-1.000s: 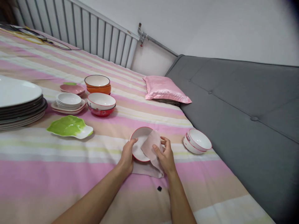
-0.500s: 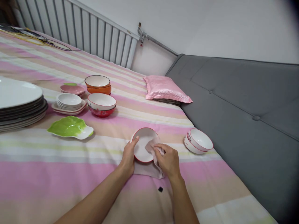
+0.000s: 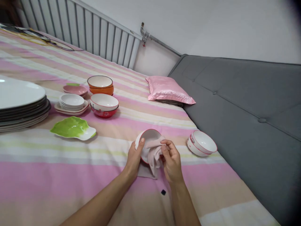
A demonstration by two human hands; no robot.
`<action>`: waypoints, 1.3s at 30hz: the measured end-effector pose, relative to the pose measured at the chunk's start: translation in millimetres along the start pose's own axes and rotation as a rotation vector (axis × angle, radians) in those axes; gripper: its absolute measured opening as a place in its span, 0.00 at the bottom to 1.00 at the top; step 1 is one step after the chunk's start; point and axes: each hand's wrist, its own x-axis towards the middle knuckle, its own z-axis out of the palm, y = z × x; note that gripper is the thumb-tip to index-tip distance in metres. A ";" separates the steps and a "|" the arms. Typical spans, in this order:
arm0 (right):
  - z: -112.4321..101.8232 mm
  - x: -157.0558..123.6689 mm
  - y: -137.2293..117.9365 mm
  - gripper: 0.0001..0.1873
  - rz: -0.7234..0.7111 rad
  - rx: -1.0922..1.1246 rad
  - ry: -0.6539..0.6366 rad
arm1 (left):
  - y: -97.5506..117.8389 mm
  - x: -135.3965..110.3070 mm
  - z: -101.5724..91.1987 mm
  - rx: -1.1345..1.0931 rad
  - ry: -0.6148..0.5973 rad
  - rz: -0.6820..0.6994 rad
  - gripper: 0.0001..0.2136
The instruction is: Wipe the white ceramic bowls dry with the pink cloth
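Note:
My left hand [image 3: 134, 157] grips a white bowl with a red rim [image 3: 148, 138], tilted up off the striped bed cover, thumb on its left rim. A pale pink cloth [image 3: 152, 153] is bunched in my right hand [image 3: 171, 160], whose fingers press it against the bowl's inside and lower edge. The cloth's loose end trails down onto the cover below the bowl. Two more red-rimmed white bowls [image 3: 202, 143] sit stacked to the right of my right hand.
Left of the hands lie a green leaf-shaped dish [image 3: 73, 128], stacked small white saucers [image 3: 71, 102], a red bowl [image 3: 104, 105], an orange bowl [image 3: 100, 84] and a pile of large plates [image 3: 21, 105]. A pink pillow [image 3: 168, 90] and grey sofa [image 3: 246, 119] are to the right.
The bowl has been tipped up more steeply toward me. My right hand has gathered the spread cloth into a bunch and pushed it against the bowl's inside.

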 end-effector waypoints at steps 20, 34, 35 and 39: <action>8.8 -2.2 25.0 0.24 -0.100 -0.472 -0.132 | -11.4 -9.2 0.3 0.243 -0.069 0.101 0.24; 16.6 -2.9 38.8 0.32 -0.035 -0.264 0.039 | -12.5 -12.4 -0.5 0.403 -0.095 0.067 0.27; 16.1 -2.7 38.4 0.31 -0.033 -0.238 0.024 | -12.4 -12.5 -0.6 0.410 -0.098 0.067 0.27; 13.5 -3.5 33.8 0.26 -0.044 -0.233 -0.114 | -11.9 -12.4 -0.4 0.431 -0.107 0.068 0.26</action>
